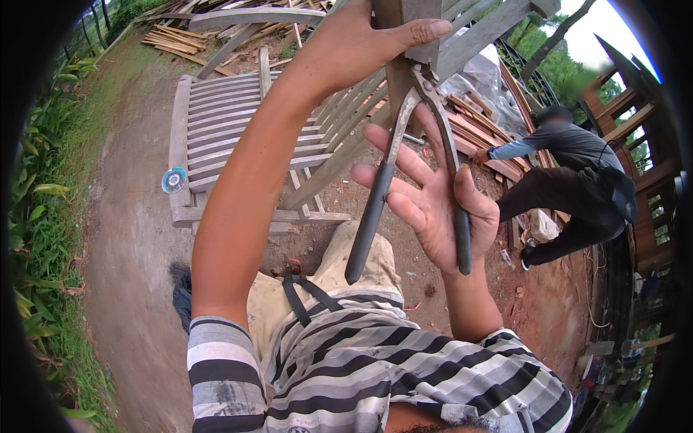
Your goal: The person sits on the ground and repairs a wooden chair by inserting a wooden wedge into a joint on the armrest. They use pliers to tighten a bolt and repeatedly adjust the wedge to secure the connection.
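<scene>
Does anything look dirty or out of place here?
Yes: the left sleeve has dark smudges, and the trousers are speckled with stains. A blue disc seems perched at the edge of the bench, perhaps easily knocked off.

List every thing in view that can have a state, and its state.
Pincers: handles spread apart
Right hand: holding pincers, fingers partly spread
Left hand: gripping wooden post
Slatted bench: weathered grey
Blue disc: at bench's left edge
Planks: loosely piled
Beige trousers: stained
</scene>
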Demonstrator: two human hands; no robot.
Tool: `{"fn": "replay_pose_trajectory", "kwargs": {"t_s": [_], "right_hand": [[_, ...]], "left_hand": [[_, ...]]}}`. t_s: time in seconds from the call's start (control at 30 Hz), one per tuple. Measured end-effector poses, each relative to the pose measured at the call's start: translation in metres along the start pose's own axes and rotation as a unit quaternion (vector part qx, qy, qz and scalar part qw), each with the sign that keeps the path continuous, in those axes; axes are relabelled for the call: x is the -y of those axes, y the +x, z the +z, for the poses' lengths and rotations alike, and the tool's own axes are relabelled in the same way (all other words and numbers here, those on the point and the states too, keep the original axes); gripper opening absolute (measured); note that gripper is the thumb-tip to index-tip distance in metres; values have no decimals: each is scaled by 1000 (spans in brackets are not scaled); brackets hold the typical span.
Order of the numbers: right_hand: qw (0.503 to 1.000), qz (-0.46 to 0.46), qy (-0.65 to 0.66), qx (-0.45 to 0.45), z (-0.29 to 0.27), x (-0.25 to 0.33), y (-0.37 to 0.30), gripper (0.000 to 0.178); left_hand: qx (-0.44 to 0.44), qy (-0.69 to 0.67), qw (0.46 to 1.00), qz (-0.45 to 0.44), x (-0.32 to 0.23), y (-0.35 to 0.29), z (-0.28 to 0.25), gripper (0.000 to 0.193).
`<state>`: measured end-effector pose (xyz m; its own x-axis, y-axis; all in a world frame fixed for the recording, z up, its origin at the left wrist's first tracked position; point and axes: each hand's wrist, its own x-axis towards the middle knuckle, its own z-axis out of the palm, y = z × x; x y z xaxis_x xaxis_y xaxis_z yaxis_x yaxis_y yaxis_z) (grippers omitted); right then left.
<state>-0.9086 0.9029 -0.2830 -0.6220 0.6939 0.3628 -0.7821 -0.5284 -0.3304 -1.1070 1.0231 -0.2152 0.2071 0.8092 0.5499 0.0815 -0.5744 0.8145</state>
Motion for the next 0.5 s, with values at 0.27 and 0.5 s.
{"fn": "replay_pose_trajectory", "kwargs": {"t_s": [0.27,0.5], "right_hand": [[1000,24,13,-14,-16,-25,1,93],[997,53,47,-14,-35,-39,2,96]], "left_hand": [[-71,-32,997,7,10,-36,-5,74],[-95,-115,988,-40,29,-63,-16,69]]}}
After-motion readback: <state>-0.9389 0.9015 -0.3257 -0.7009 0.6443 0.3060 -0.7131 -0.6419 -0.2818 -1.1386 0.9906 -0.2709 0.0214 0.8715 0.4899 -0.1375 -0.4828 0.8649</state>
